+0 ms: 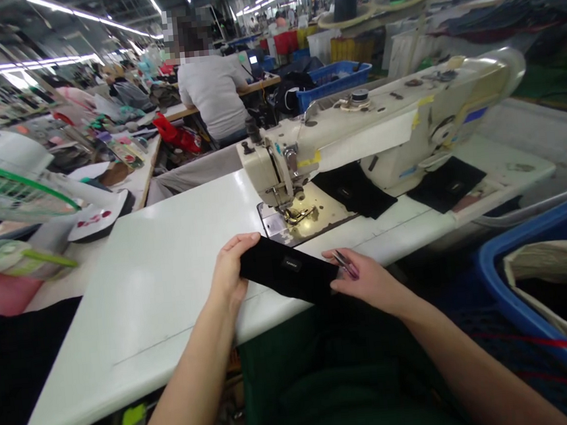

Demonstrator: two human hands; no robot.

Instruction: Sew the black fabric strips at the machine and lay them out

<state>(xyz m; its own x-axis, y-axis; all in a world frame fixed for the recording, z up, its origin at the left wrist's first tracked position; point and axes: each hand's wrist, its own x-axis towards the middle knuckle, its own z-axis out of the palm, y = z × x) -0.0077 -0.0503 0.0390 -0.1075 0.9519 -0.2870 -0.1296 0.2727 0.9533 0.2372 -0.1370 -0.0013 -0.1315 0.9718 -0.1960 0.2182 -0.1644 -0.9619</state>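
Observation:
A black fabric piece [288, 268] with a small dark label on it is held over the front edge of the sewing table. My left hand [231, 266] is closed on its left end, thumb on top. At the right end, my right hand [366, 278] is closed with metal thread snips [345, 264] in it, and its fingers touch the fabric's edge. Just beyond the fabric stands a white sewing machine [279, 166], its lit presser foot [296, 214] over the needle plate with no cloth under it.
Two black labelled pieces [354, 190] lie under and beside the machine arm. A blue bin [492, 273] with a pale liner stands at right. On the left are a green-rimmed fan [13, 183] and a cluttered table. A person in a grey shirt [213, 93] sits beyond the machine.

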